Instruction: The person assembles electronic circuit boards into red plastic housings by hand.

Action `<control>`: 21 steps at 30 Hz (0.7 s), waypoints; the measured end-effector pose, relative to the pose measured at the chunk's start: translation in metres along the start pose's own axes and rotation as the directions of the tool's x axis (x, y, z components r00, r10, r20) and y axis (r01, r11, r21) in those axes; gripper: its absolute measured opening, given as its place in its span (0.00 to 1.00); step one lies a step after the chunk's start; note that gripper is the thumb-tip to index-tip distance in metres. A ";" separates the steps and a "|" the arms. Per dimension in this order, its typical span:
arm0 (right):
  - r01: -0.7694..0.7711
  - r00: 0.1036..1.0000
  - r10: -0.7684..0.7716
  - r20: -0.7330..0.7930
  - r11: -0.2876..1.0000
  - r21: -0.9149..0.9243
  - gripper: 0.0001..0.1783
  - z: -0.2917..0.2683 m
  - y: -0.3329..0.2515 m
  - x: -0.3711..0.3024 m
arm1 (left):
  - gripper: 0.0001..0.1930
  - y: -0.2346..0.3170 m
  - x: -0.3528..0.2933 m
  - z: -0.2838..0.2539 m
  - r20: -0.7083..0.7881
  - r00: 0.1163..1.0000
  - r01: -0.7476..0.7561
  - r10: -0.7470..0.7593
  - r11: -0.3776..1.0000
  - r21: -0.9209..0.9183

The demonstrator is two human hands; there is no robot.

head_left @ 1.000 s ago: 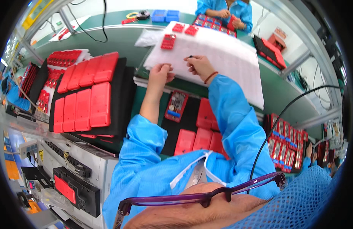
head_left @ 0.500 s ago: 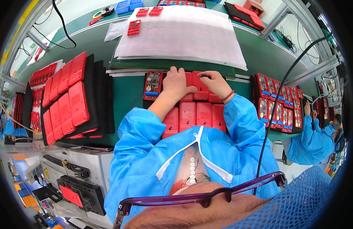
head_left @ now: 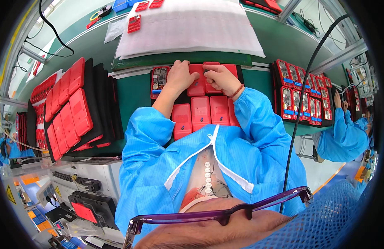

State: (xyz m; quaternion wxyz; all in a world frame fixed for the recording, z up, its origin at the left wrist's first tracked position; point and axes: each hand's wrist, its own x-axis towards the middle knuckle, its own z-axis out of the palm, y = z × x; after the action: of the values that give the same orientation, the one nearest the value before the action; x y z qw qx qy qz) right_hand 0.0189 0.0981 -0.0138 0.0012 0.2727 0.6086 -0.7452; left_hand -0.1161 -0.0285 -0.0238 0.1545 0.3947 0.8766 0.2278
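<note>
My left hand (head_left: pixel 181 77) lies over the far row of red plastic cases, fingers stretched and thumb apart, beside an open case with a circuit board (head_left: pixel 160 81). To its right is a closed red case (head_left: pixel 196 85). My right hand (head_left: pixel 222 79) is closed in a pinch above the same row. Something small and dark shows at its fingertips, too small to name. Nearer to me is a second row of closed red cases (head_left: pixel 200 111) with dark dots near their middles. A black foam sheet (head_left: pixel 182 99) lies under both rows; my sleeves hide part of the near row.
Black sheets with red cases (head_left: pixel 69 114) are stacked at left. Open cases with boards and blue parts (head_left: pixel 297 97) stand at right. White foam sheeting (head_left: pixel 187 31) lies beyond. A black cable (head_left: pixel 302 108) hangs at right. Another person's blue sleeve (head_left: pixel 343 139) shows far right.
My right hand has moved left, its fingers now pinched lower over the red cases. My left hand stays by the open case. The whole view has shifted slightly.
</note>
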 end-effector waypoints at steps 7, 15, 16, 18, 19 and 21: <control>0.061 0.995 -0.057 -0.078 0.997 0.053 0.30 0.005 0.002 -0.006 | 0.27 -0.007 0.003 0.000 -0.086 0.992 -0.103 0.094 0.989 -0.107; 0.242 0.965 -0.234 -0.117 0.969 0.055 0.18 0.007 0.013 -0.016 | 0.09 -0.025 0.012 -0.013 0.022 0.989 -0.031 0.147 0.349 -0.937; 0.331 0.933 -0.332 -0.135 0.943 -0.032 0.20 0.011 0.018 -0.014 | 0.10 -0.025 0.012 -0.012 0.026 0.987 -0.022 0.158 0.297 -0.955; 0.410 0.895 -0.424 -0.142 0.905 -0.115 0.22 0.023 0.017 -0.013 | 0.11 -0.024 0.014 -0.010 0.036 0.982 -0.012 0.185 0.253 -0.967; 0.420 0.889 -0.441 -0.124 0.892 -0.167 0.24 0.030 0.006 -0.021 | 0.13 -0.023 0.013 -0.008 0.049 0.976 0.005 0.212 0.203 -0.979; 0.423 0.885 -0.452 -0.110 0.880 -0.215 0.27 0.037 0.004 -0.022 | 0.16 -0.022 0.013 -0.012 0.088 0.961 0.041 0.260 0.180 -0.983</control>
State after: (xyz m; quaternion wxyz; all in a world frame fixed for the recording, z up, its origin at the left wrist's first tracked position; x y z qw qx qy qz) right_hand 0.0244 0.0561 -0.0042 -0.1901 0.1840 0.7192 -0.6425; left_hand -0.1434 -0.0350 -0.0265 0.4558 0.2916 0.4737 0.6949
